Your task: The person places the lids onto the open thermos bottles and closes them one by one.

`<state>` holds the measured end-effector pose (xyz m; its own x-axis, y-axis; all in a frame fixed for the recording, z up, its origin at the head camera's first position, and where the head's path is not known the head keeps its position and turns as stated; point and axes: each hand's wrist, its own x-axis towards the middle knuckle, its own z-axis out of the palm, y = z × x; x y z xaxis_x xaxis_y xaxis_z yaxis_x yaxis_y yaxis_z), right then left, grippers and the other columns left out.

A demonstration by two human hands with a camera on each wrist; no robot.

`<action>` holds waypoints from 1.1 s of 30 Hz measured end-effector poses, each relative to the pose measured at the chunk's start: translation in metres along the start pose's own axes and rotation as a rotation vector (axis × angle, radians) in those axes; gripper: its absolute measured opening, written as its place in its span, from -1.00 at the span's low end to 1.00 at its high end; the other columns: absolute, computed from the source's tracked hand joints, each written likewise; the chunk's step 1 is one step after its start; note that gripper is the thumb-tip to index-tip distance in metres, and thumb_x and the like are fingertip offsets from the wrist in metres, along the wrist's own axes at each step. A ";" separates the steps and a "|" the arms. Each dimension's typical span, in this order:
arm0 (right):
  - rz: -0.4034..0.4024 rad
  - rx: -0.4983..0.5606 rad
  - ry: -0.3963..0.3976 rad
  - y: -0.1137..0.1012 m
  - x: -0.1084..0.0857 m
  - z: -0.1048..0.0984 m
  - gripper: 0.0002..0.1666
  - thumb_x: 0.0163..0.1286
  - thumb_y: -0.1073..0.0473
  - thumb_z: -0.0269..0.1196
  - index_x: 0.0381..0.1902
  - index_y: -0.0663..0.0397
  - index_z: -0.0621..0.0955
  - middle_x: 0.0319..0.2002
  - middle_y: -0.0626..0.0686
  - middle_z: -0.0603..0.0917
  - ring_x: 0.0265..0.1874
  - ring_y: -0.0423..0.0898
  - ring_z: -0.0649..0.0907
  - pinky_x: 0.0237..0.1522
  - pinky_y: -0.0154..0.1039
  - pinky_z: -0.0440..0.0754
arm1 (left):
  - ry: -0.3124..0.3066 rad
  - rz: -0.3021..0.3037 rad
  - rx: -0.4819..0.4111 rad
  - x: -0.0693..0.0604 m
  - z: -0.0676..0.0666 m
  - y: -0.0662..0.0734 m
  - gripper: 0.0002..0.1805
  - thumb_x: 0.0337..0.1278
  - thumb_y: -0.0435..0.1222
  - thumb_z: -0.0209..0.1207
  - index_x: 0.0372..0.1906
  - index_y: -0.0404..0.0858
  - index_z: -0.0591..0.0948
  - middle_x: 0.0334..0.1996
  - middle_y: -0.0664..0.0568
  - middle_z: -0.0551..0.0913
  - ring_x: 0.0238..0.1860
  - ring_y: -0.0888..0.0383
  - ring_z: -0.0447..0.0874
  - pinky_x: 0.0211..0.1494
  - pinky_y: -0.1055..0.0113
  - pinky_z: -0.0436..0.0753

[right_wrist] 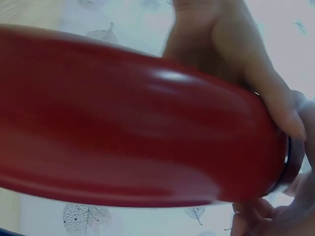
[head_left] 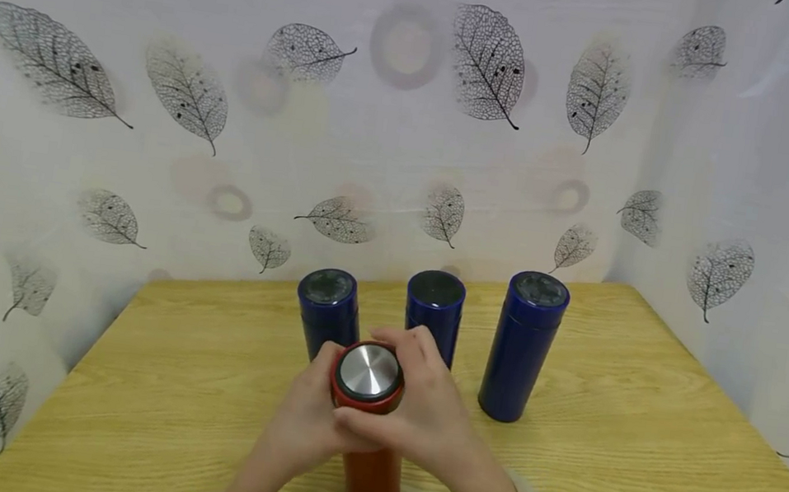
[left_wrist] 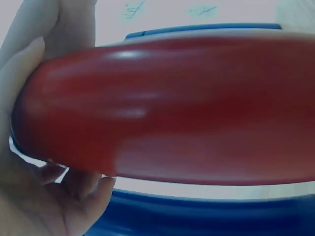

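A red thermos flask [head_left: 371, 480] with a brushed silver lid top [head_left: 368, 371] and a dark ring round it stands roughly upright in front of me. My left hand [head_left: 312, 414] grips its upper part from the left. From the right, my right hand [head_left: 428, 417] curls its fingers and thumb round the top, near the lid. The two hands overlap below the rim. In the left wrist view the smooth red body [left_wrist: 197, 108] fills the middle; the right wrist view shows its side [right_wrist: 138, 123] and fingers at the lid end. Whether its base touches the table cannot be told.
Three dark blue flasks stand behind the red one: one at left [head_left: 328, 320], one in the middle [head_left: 434, 313] partly hidden by my right hand, one at right [head_left: 518, 354]. The wooden table [head_left: 638, 444] meets a leaf-patterned curtain [head_left: 393, 146] at the back and sides.
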<state>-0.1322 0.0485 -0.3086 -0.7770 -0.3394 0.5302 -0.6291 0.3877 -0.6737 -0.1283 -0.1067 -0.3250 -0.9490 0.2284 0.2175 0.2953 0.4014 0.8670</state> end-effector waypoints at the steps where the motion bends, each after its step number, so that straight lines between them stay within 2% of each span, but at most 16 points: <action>1: 0.006 -0.008 0.007 0.000 0.000 0.001 -0.19 -0.22 -0.02 0.48 0.02 -0.05 0.38 -0.20 -0.09 0.34 -0.25 -0.21 0.47 -0.23 -0.29 0.53 | 0.011 0.001 0.019 0.000 0.000 0.000 -0.22 -0.53 -0.16 0.48 -0.06 -0.24 0.31 -0.12 -0.03 0.50 -0.12 0.11 0.48 -0.09 0.18 0.48; 3: -0.008 -0.027 0.003 0.001 0.001 0.002 -0.20 -0.21 -0.05 0.46 0.02 -0.06 0.37 -0.19 -0.09 0.33 -0.24 -0.21 0.46 -0.23 -0.29 0.53 | 0.013 0.013 0.031 -0.001 0.000 0.000 -0.22 -0.51 -0.14 0.47 -0.05 -0.24 0.31 -0.12 -0.03 0.49 -0.12 0.11 0.47 -0.09 0.18 0.48; 5: -0.046 -0.032 -0.027 0.003 0.001 0.000 -0.20 -0.16 -0.06 0.44 0.04 -0.06 0.35 -0.14 -0.09 0.33 -0.20 -0.21 0.45 -0.21 -0.27 0.52 | -0.021 0.048 0.009 0.000 -0.002 -0.002 -0.19 -0.51 -0.14 0.47 -0.02 -0.23 0.29 -0.09 -0.02 0.48 -0.10 0.12 0.46 -0.07 0.19 0.47; 11: -0.204 0.068 -0.168 0.010 0.004 -0.008 -0.23 0.02 0.12 0.34 0.16 0.12 0.25 0.04 -0.02 0.39 -0.05 -0.16 0.44 -0.07 -0.19 0.47 | -0.265 0.191 -0.243 0.005 -0.015 -0.015 -0.26 -0.23 -0.38 0.33 0.14 -0.30 0.22 -0.01 -0.13 0.42 -0.03 0.03 0.44 -0.01 0.23 0.45; 14: -0.221 0.124 -0.181 0.009 0.005 -0.011 -0.25 0.04 0.20 0.33 0.16 0.16 0.25 0.03 0.01 0.43 -0.03 -0.15 0.46 -0.03 -0.19 0.44 | -0.317 0.196 -0.296 0.006 -0.018 -0.018 -0.33 -0.18 -0.43 0.29 0.13 -0.37 0.27 -0.03 -0.18 0.44 -0.07 0.01 0.47 -0.07 0.24 0.50; 19: -0.163 0.130 -0.136 0.005 0.003 -0.009 -0.23 -0.01 0.16 0.38 0.15 0.04 0.28 -0.02 -0.07 0.45 -0.07 -0.18 0.48 -0.07 -0.21 0.47 | -0.277 0.141 -0.296 0.004 -0.017 -0.015 -0.37 -0.24 -0.42 0.33 0.06 -0.37 0.33 -0.07 -0.17 0.47 -0.11 0.01 0.50 -0.09 0.25 0.51; 24: -0.095 0.066 -0.081 0.001 0.000 -0.004 -0.22 -0.08 0.04 0.42 0.10 -0.07 0.32 -0.09 -0.11 0.40 -0.15 -0.21 0.45 -0.18 -0.24 0.51 | -0.192 0.096 -0.222 0.003 -0.014 -0.010 -0.34 -0.39 -0.40 0.41 -0.03 -0.27 0.35 -0.11 -0.08 0.50 -0.15 0.05 0.51 -0.12 0.27 0.53; 29: -0.082 0.026 -0.050 0.001 -0.001 0.001 -0.24 -0.10 0.01 0.43 0.06 -0.05 0.34 -0.12 -0.09 0.37 -0.19 -0.21 0.44 -0.22 -0.25 0.51 | -0.128 0.047 -0.146 0.001 -0.012 -0.006 -0.33 -0.48 -0.36 0.45 -0.09 -0.26 0.35 -0.16 -0.04 0.52 -0.18 0.10 0.51 -0.16 0.31 0.53; 33: -0.092 0.008 -0.059 0.001 0.000 0.004 -0.22 -0.06 0.01 0.40 0.10 0.01 0.32 -0.06 -0.09 0.37 -0.13 -0.21 0.44 -0.16 -0.22 0.50 | -0.083 0.051 -0.084 0.000 -0.014 -0.006 -0.35 -0.48 -0.35 0.45 -0.13 -0.28 0.36 -0.18 -0.05 0.52 -0.20 0.09 0.50 -0.17 0.31 0.53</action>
<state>-0.1329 0.0452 -0.3113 -0.7128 -0.4235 0.5591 -0.6976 0.3456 -0.6276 -0.1312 -0.1214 -0.3237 -0.9194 0.3210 0.2273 0.3294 0.3124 0.8910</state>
